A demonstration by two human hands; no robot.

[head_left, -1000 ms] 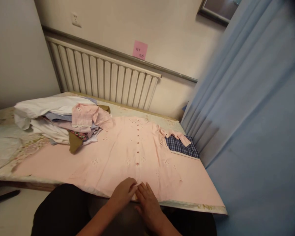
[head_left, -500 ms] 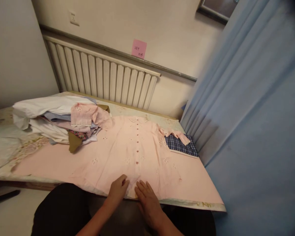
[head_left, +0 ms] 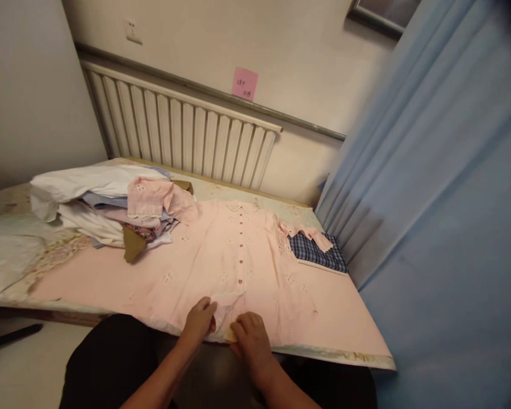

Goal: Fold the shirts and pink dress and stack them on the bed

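Observation:
A pale pink blouse [head_left: 221, 250] with a collar, a row of small buttons and cut-out flower embroidery lies face up, its hem toward me. At the lower front edge, my left hand [head_left: 201, 319] is closed in a pinch on the blouse's cloth, lifting it slightly. Just right of it, my right hand [head_left: 252, 343] has its fingers curled down on the hem by the front opening. The fingertips of the right hand are partly hidden. Between the hands the front parts a little, and a small yellowish patch shows there.
A heap of clothes [head_left: 89, 199] lies to the left, with one blouse sleeve over it. A folded dark plaid cloth [head_left: 319, 254] sits under the other sleeve. Behind the bed [head_left: 366, 358] stand a radiator [head_left: 183, 128] and wall; a blue curtain [head_left: 430, 199] hangs at the right.
My right hand's fingers have gone from lying flat to curled at the hem. My left hand has drawn slightly away to the left, pulling the blouse's front edge up.

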